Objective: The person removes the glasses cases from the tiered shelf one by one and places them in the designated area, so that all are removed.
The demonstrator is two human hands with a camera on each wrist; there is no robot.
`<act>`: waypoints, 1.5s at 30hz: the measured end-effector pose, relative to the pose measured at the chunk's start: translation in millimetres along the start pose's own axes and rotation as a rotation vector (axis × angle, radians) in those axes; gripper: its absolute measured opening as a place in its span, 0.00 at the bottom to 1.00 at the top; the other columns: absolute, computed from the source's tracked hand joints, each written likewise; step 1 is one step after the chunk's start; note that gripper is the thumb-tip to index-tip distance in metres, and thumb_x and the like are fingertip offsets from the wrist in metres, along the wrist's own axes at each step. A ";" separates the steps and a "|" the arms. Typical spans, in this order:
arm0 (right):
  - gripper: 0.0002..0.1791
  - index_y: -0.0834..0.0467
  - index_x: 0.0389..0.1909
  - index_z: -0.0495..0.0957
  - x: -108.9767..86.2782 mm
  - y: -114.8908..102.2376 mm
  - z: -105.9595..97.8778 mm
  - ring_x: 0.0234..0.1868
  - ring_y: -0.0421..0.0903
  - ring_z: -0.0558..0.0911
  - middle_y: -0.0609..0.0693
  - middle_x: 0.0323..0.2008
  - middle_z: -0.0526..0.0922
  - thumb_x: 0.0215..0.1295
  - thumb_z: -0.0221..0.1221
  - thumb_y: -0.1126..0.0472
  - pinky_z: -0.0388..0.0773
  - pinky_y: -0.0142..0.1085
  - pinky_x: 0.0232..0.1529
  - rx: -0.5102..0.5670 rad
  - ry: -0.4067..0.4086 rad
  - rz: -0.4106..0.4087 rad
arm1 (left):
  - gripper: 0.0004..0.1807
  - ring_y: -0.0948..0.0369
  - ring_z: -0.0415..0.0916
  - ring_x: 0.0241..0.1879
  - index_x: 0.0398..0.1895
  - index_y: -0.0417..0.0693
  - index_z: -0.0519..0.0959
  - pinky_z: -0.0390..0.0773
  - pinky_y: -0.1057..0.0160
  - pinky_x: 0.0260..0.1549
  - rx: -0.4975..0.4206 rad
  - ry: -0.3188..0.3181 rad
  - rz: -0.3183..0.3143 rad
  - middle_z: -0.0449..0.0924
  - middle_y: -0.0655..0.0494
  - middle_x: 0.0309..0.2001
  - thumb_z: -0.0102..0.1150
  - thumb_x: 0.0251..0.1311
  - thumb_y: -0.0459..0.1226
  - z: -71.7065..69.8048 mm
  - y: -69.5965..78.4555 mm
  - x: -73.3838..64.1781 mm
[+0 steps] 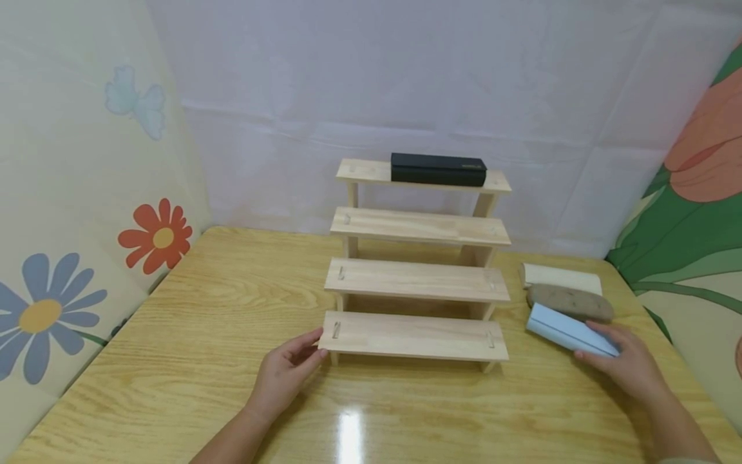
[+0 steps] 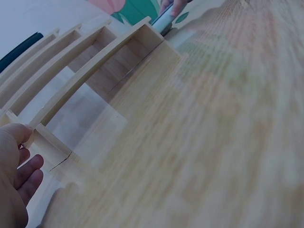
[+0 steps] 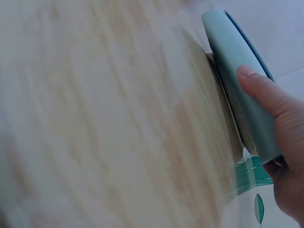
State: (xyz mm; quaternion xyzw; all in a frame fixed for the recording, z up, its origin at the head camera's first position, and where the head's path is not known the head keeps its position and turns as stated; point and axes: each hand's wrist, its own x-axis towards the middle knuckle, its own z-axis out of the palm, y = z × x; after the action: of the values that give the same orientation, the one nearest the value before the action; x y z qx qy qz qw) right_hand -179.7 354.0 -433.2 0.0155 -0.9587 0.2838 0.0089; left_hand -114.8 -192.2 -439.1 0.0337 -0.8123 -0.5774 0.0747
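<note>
Blue case (image 1: 562, 328) held, brown pouch (image 1: 570, 303) behind, black case (image 1: 437, 170) atop rack (image 1: 414, 335)

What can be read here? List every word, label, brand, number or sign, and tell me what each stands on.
Fully readable text: none.
Black case: tiny gold-toned lettering near its right end, too small and blurred to read.
Blue case, grey-brown pouch, cream case, wooden stand: no text that can be made out.

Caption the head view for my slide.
Left hand touches wooden stand topped by black case; right hand grips blue case.
</note>
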 end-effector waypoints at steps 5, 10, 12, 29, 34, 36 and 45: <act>0.45 0.65 0.69 0.64 -0.3 1.4 0.2 0.62 0.78 0.60 0.78 0.65 0.60 0.58 0.68 0.45 0.59 0.71 0.57 -0.012 -0.004 -0.008 | 0.22 0.71 0.81 0.43 0.56 0.39 0.79 0.79 0.78 0.42 0.009 -0.004 -0.009 0.81 0.44 0.57 0.67 0.58 0.34 -0.6 -0.4 0.2; 0.45 0.65 0.70 0.63 0.4 2.3 0.1 0.63 0.78 0.59 0.78 0.66 0.59 0.58 0.68 0.45 0.58 0.71 0.58 -0.018 -0.023 -0.001 | 0.22 0.70 0.81 0.43 0.57 0.39 0.79 0.79 0.78 0.42 0.013 -0.006 -0.014 0.80 0.44 0.58 0.67 0.59 0.35 -1.3 -1.2 -0.2; 0.46 0.65 0.70 0.62 0.9 2.9 0.3 0.63 0.78 0.59 0.79 0.65 0.59 0.58 0.68 0.45 0.58 0.71 0.59 -0.024 -0.030 -0.004 | 0.22 0.70 0.81 0.43 0.57 0.39 0.79 0.79 0.78 0.42 0.013 -0.007 -0.013 0.80 0.44 0.58 0.67 0.59 0.35 -1.3 -1.3 -0.2; 0.44 0.68 0.67 0.65 3.6 12.4 7.2 0.62 0.78 0.60 0.78 0.64 0.62 0.56 0.70 0.49 0.58 0.70 0.59 -0.009 0.003 -0.039 | 0.22 0.71 0.80 0.44 0.58 0.40 0.78 0.80 0.78 0.42 0.013 -0.011 -0.012 0.80 0.44 0.58 0.66 0.60 0.35 -1.2 -3.6 0.6; 0.46 0.71 0.67 0.62 2.8 11.8 7.7 0.62 0.79 0.58 0.80 0.63 0.59 0.57 0.69 0.48 0.58 0.71 0.58 -0.025 0.041 -0.012 | 0.23 0.69 0.81 0.44 0.58 0.39 0.78 0.79 0.78 0.42 0.013 -0.011 -0.004 0.80 0.44 0.58 0.67 0.59 0.35 -1.4 -3.5 0.5; 0.47 0.72 0.68 0.61 3.2 11.1 7.4 0.62 0.79 0.57 0.81 0.64 0.57 0.58 0.69 0.47 0.58 0.71 0.59 -0.037 0.059 0.018 | 0.23 0.68 0.81 0.44 0.57 0.39 0.78 0.79 0.78 0.42 0.012 -0.010 -0.001 0.80 0.43 0.58 0.67 0.59 0.35 -1.5 -3.1 0.3; 0.48 0.72 0.69 0.57 4.3 9.3 7.9 0.64 0.79 0.55 0.81 0.65 0.55 0.60 0.67 0.46 0.56 0.70 0.62 -0.036 0.103 0.104 | 0.22 0.74 0.79 0.43 0.58 0.41 0.78 0.79 0.78 0.43 0.026 -0.014 -0.025 0.80 0.45 0.58 0.66 0.60 0.37 -1.5 -2.3 0.5</act>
State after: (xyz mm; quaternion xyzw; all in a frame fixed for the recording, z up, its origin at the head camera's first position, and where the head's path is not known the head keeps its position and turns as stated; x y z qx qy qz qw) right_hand -184.4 357.3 -444.7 -0.0491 -0.9614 0.2670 0.0439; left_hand -115.1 -194.5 -440.8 0.0410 -0.8198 -0.5679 0.0613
